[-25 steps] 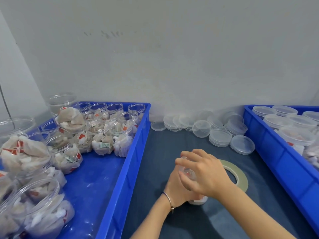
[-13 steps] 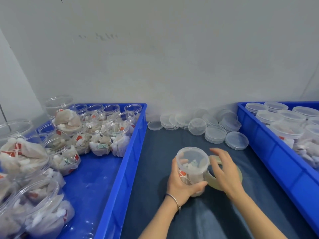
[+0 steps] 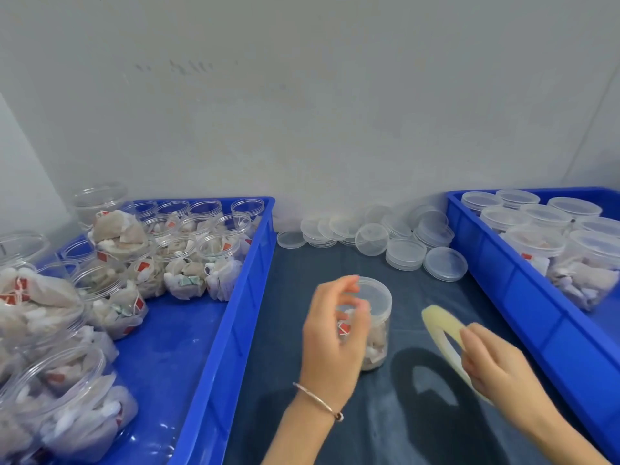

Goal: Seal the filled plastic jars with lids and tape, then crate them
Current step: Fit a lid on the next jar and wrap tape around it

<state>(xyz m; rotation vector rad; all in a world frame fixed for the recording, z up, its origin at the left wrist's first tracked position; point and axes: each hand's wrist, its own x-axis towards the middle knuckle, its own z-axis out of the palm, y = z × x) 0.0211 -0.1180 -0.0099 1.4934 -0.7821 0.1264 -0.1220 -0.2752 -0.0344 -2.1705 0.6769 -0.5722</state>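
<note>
A clear lidded jar filled with tea bags stands on the dark table mat between two blue crates. My left hand, blurred, curls round its left side near the lid, with the thumb across the front. My right hand pinches a pale yellow tape roll and holds it tilted above the mat, right of the jar; its shadow falls on the mat below. Part of the roll is hidden behind my right hand.
The left blue crate holds several open filled jars. The right blue crate holds several lidded jars. Loose clear lids lie in stacks along the wall at the back of the mat.
My right hand left the jar's lid, took hold of the tape roll and lifted it off the mat to the right. My left hand stayed at the jar.
</note>
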